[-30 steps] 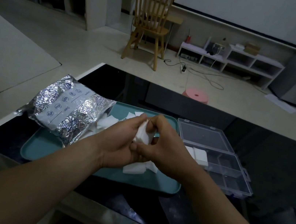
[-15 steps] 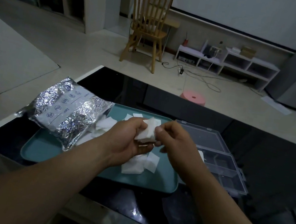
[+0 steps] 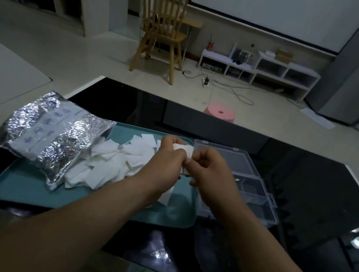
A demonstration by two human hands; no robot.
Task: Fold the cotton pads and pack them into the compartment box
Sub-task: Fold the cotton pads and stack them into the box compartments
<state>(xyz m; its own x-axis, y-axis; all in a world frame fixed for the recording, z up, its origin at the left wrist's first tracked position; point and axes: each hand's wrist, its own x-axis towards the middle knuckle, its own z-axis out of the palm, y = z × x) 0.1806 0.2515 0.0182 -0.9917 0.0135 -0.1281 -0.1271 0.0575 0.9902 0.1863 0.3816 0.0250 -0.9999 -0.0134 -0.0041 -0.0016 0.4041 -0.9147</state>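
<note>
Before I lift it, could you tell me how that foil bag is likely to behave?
The foil bag looks crumpled, so it would probably sag rather than hold shape. Holding cotton pads, it is likely light for its size. Its mouth seems open toward the spilled pads, so more may slide out.

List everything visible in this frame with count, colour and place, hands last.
held cotton pad: one, white, above the tray's far right corner
loose cotton pads: heap, count unclear, white, on the tray by the bag
foil bag: one, silver, on the tray's left side
tray: one, teal, on the table
compartment box: one, clear, lid open, right of the tray
table: one, glossy black
chair: one, wooden, on the floor beyond
stool: one, pink, behind the table
shelf unit: one, white, far wall
left hand: pinches the held pad
right hand: pinches the same pad
</note>
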